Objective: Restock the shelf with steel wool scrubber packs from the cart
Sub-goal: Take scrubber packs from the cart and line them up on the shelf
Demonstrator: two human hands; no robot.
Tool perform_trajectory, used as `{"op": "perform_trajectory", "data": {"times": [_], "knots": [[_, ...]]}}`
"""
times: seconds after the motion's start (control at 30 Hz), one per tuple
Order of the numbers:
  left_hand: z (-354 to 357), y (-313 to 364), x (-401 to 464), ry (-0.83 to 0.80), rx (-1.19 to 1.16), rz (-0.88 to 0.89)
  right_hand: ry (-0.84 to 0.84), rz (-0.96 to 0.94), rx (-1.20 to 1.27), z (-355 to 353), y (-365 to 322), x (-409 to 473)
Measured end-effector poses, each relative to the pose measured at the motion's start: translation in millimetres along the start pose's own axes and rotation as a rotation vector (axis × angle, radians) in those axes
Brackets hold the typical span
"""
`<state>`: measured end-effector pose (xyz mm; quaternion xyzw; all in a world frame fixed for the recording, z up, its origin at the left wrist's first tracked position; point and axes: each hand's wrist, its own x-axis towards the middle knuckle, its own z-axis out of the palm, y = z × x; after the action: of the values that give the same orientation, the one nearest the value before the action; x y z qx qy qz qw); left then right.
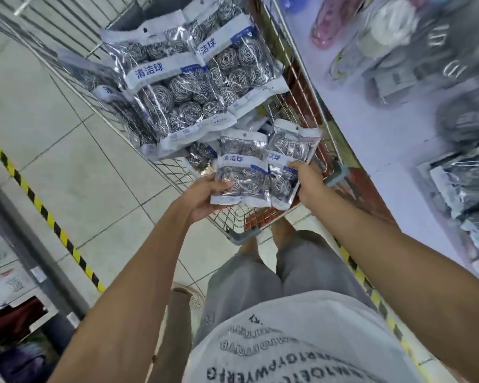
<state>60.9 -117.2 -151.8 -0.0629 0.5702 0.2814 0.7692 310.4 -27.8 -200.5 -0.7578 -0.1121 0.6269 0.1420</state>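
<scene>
Over the near end of a wire shopping cart (pixel 313 111), both hands hold small steel wool scrubber packs side by side. The left hand (pixel 208 196) supports the left pack (pixel 242 172) from below and from its left edge, with the thumb curled onto the front of the wrapper; its other fingers lie behind the pack and cannot be seen. The right hand (pixel 309 179) grips the right pack (pixel 286 161) at its right edge, fingers curled round the wrapper. The two packs overlap slightly. Farther along the cart, a heap of larger scrubber packs (pixel 183 87) leans against the wire sides. To the right stands the white shelf (pixel 371 128), bearing blurred packaged goods (pixel 459 183). Yellow-and-black floor tape (pixel 42 208) crosses the tiled floor at left.
</scene>
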Motion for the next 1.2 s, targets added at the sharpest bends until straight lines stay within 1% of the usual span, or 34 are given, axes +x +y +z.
{"op": "perform_trajectory", "data": {"times": [0.07,0.13,0.17,0.23,0.33,0.47,0.57,0.6,0.67,0.73,0.87,0.93,1.03,1.1,1.2], "knots": [[3.9,-2.9,-20.9,-0.066,0.011,0.006,0.008,-0.017,0.059,-8.5,-4.4,-24.0],[7.6,-5.4,-39.9,-0.089,0.01,0.013,-0.031,0.001,0.159,-16.1,-5.9,-45.8],[10.1,-6.5,-48.6,-0.095,0.019,0.017,-0.046,0.0,0.163,-21.1,-5.0,-55.4],[14.0,-9.5,-62.8,-0.091,0.082,0.032,-0.057,-0.048,0.057,-32.5,0.7,-72.7],[20.0,-14.0,-78.2,-0.062,0.242,0.092,-0.016,-0.103,0.032,-49.8,11.5,-99.4],[39.0,-19.3,-102.8,-0.013,0.394,0.216,0.044,-0.139,0.177,-82.8,27.1,-130.5],[56.4,-24.3,-113.0,-0.07,0.477,0.294,0.083,-0.237,0.272,-113.9,43.3,-148.6],[64.5,-26.1,-114.7,-0.1,0.479,0.296,0.095,-0.265,0.299,-124.3,47.9,-155.4],[85.5,-30.3,-117.9,-0.109,0.495,0.29,0.107,-0.297,0.364,-144.5,57.2,-169.2],[109.7,-36.1,-119.3,-0.099,0.545,0.273,0.127,-0.317,0.443,-165.0,68.9,-180.1],[152.8,-54.5,-114.4,-0.154,0.635,0.271,0.174,-0.361,0.572,-209.5,96.7,-200.0],[171.6,-68.0,-112.3,-0.18,0.671,0.24,0.203,-0.36,0.632,-233.8,114.2,-205.5],[202.2,-96.1,-110.0,-0.239,0.707,0.224,0.214,-0.368,0.712,-271.9,145.0,-212.6],[222.7,-118.3,-103.1,-0.223,0.766,0.233,0.223,-0.342,0.765,-297.7,169.3,-218.2],[252.3,-164.2,-103.0,-0.276,0.897,0.255,0.271,-0.308,0.83,-343.0,209.6,-225.7]]}}
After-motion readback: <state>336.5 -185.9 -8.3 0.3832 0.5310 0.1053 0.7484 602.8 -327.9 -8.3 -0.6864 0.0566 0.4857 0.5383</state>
